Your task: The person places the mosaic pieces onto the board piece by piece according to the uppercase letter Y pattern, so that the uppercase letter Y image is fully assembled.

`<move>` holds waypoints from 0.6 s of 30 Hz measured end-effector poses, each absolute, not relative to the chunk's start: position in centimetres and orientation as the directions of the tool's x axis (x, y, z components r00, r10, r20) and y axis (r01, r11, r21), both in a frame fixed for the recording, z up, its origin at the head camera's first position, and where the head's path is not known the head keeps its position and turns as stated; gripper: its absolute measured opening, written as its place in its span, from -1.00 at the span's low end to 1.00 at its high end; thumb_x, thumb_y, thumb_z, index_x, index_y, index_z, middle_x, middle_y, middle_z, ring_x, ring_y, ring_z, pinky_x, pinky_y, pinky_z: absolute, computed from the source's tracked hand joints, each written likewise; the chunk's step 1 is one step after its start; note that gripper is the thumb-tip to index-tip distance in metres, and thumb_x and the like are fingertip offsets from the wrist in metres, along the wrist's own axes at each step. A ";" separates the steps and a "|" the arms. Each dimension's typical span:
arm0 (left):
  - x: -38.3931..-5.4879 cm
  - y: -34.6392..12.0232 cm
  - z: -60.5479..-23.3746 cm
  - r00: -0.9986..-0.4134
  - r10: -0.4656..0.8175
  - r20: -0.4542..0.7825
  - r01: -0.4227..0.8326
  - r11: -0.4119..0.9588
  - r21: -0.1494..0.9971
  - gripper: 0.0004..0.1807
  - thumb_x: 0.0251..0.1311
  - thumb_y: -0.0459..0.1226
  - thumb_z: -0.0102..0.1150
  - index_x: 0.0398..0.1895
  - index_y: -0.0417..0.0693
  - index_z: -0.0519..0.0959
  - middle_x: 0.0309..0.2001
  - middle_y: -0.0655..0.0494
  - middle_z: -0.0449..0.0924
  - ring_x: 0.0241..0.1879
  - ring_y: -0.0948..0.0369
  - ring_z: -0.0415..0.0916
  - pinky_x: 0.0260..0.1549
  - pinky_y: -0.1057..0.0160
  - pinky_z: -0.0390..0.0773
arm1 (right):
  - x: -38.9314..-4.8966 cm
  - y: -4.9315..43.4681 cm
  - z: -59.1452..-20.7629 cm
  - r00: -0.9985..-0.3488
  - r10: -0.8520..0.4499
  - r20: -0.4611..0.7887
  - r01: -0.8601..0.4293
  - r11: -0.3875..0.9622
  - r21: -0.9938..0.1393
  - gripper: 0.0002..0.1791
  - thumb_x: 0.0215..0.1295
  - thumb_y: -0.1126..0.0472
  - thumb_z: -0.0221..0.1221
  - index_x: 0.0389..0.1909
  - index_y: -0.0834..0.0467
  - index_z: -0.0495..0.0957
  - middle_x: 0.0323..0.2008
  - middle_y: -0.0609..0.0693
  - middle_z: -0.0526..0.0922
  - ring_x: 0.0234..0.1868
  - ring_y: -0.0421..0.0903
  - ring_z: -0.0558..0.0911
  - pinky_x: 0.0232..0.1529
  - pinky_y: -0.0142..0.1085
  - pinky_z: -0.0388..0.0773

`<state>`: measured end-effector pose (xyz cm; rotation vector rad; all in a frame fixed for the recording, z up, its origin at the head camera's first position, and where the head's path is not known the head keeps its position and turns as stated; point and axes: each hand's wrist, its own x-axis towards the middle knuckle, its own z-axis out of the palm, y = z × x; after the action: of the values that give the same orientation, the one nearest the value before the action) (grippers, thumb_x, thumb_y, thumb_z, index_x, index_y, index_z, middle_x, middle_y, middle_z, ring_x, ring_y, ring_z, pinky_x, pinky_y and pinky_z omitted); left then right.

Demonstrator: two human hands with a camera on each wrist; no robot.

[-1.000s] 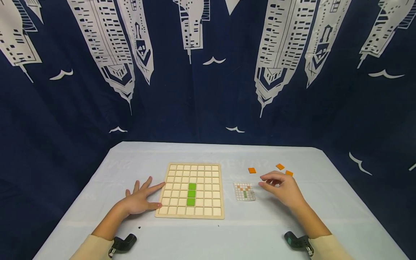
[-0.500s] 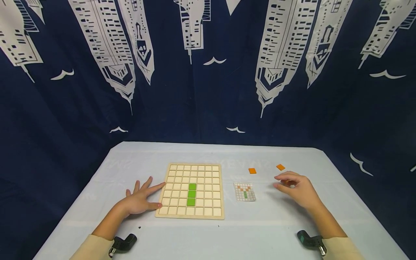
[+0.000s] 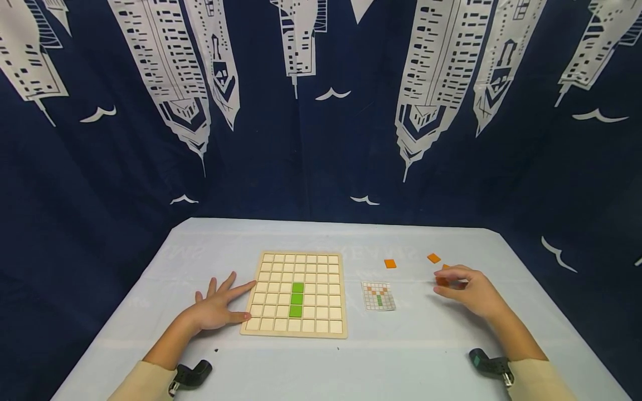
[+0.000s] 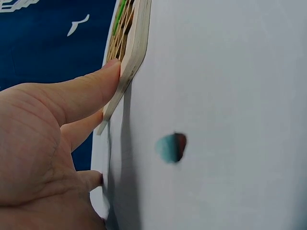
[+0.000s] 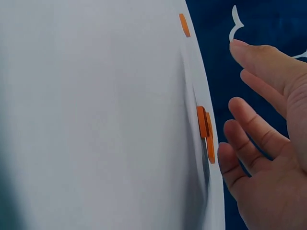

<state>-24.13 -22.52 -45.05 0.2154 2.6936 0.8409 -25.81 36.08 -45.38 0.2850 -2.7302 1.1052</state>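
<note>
My left hand (image 3: 215, 309) has its fingers spread, with thumb and index finger touching the left edge of a wooden grid board (image 3: 266, 331). In the left wrist view the thumb (image 4: 96, 91) presses against the board's side (image 4: 136, 48). Three green square tiles (image 3: 297, 299) form a column in the board's cells. Over at the right, my right hand (image 3: 466, 287) hovers above the table with fingers loosely bent around an orange tile (image 3: 442, 281). The right wrist view shows a gap between its fingers and the orange tiles (image 5: 202, 122).
More orange tiles lie behind the right hand, one (image 3: 433, 258) nearby and another (image 3: 390, 264) farther left. A small printed pattern card (image 3: 378, 296) lies between board and right hand. A dark speck (image 3: 216, 350) marks the white table (image 3: 301, 367). A patterned navy curtain (image 3: 341, 150) hangs behind.
My right hand has moved rightward, away from the card and toward the orange tiles at the right. The left hand and the board have stayed in place.
</note>
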 end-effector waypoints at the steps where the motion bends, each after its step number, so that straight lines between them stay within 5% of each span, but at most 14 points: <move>1: -24.1 -22.5 -45.0 -0.940 0.232 -0.249 0.049 0.816 0.576 -0.06 0.06 0.10 0.47 0.55 0.28 0.31 0.64 -0.35 -0.30 0.53 -0.49 -0.66 0.24 -0.66 -0.57 | -25.9 36.3 -45.4 -0.969 -0.108 0.222 -0.232 0.703 -0.672 -0.56 0.16 0.06 0.51 0.03 0.14 0.74 -0.02 0.08 0.75 -0.10 -0.31 0.58 -0.12 -0.48 0.56; 18: -24.2 -22.5 -45.0 -0.941 0.236 -0.244 0.057 0.818 0.572 -0.06 0.06 0.10 0.47 0.55 0.27 0.31 0.64 -0.36 -0.29 0.53 -0.50 -0.65 0.23 -0.67 -0.57 | -27.6 37.9 -45.8 -0.991 -0.069 0.114 -0.125 0.787 -0.605 -0.50 0.06 -0.01 0.56 0.01 0.12 0.76 0.02 0.14 0.74 -0.12 -0.12 0.56 -0.18 -0.47 0.48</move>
<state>-24.18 -22.51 -45.00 0.2234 2.6978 0.8356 -27.60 37.93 -45.84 0.1575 -2.8877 0.9864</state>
